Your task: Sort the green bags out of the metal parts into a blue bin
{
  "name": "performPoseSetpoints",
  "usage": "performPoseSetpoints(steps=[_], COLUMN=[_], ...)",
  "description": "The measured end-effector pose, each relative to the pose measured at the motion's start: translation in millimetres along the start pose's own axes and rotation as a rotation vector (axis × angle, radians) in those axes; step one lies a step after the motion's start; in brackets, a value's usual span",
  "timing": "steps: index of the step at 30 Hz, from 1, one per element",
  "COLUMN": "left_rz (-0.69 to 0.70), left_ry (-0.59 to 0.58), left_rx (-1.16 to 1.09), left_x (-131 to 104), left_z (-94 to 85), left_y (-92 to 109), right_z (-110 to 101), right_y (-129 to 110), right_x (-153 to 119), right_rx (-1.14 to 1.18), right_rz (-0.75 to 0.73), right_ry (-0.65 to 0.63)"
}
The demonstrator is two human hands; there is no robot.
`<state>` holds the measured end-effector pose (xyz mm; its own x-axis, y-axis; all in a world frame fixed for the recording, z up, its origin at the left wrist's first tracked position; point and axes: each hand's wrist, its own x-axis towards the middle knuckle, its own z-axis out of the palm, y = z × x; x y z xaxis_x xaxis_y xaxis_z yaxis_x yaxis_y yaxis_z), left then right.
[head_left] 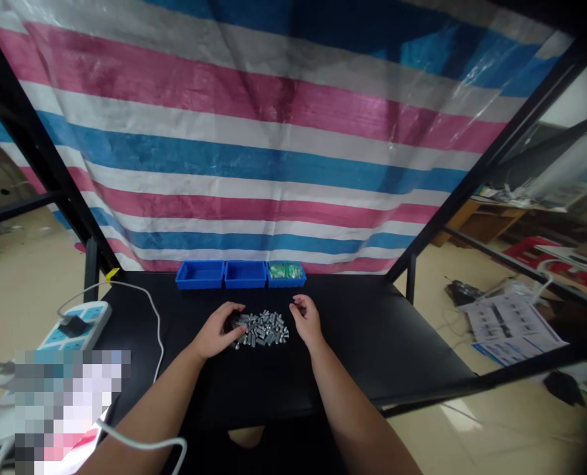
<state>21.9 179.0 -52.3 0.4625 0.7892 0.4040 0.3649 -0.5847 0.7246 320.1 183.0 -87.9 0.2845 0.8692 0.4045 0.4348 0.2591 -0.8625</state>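
Observation:
A pile of small grey and silvery metal parts [266, 328], which look like screws or standoffs, lies on the black table. At the pile's left edge is my left hand [221, 330], its thumb and fingers apart and its thumb touching or just over the parts. To the right of the pile, my right hand [306, 321] hovers with curved, parted fingers and nothing visible in them. Behind the pile stand three blue bins in a row: the left bin [200, 285] and middle bin [245, 284] show bare floors, while the right bin [286, 284] holds green circuit boards [285, 271].
A white and blue power strip [83, 328] with a black plug lies at the table's left, its cable [159, 330] running over the tabletop [372, 343]. A pixelated area covers the lower left. Behind the bins hangs a striped sheet [274, 158] between black frame posts.

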Motion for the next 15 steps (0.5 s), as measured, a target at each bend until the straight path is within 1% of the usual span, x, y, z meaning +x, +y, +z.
performPoseSetpoints(steps=[4, 7, 10, 15], left_rz=[-0.079, -0.097, -0.092, -0.119], left_ry=[0.094, 0.105, 0.091, 0.089], left_rx=[-0.046, -0.059, -0.063, -0.075], left_x=[1.0, 2.2, 2.8, 2.5], left_z=[0.8, 0.9, 0.4, 0.5], left_y=[-6.6, -7.3, -5.6, -4.7], right_z=[3.2, 6.4, 9.3, 12.7], right_y=[-2.0, -0.7, 4.1, 8.0], right_x=[8.7, 24.6, 42.0, 58.5], right_rx=[-0.278, -0.442, -0.544, -0.606], right_rz=[-0.056, -0.02, 0.03, 0.021], right_ry=[0.038, 0.017, -0.003, 0.003])
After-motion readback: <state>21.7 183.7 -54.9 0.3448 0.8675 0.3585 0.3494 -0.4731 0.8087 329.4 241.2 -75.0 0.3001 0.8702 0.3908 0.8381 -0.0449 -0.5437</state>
